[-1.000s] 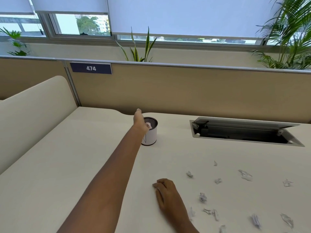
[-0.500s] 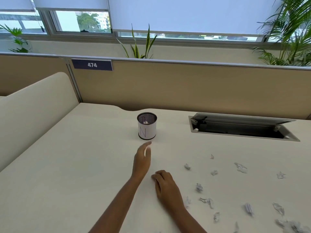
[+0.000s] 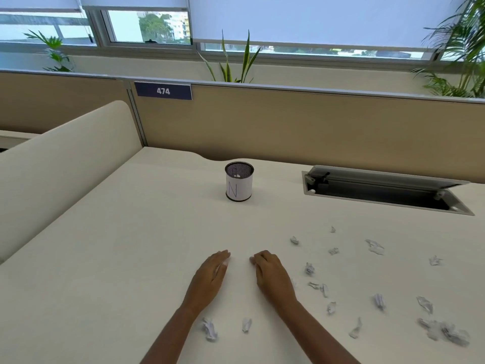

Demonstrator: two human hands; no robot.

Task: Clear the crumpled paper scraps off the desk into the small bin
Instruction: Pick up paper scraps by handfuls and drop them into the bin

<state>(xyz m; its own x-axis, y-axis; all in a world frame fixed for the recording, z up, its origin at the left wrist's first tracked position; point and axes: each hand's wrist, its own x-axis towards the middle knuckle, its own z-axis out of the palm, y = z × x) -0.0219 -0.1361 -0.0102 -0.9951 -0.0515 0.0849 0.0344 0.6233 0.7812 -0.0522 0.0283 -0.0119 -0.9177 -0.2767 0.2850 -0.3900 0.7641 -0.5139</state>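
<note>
Scraps (image 3: 309,268) are littering the table (image 3: 110,258); both hands (image 3: 210,278) are lying empty, fingers loose, between pickups; bin (image 3: 239,181) is waiting.

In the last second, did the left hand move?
Yes. The left hand pulled back from the small bin toward the person, now flat beside the right hand.

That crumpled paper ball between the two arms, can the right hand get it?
Probably yes. The paper ball lies bare on the desk, close to the right hand, which rests flat and looks empty. Nothing covers it; the hand need only pull back toward the body.
</note>
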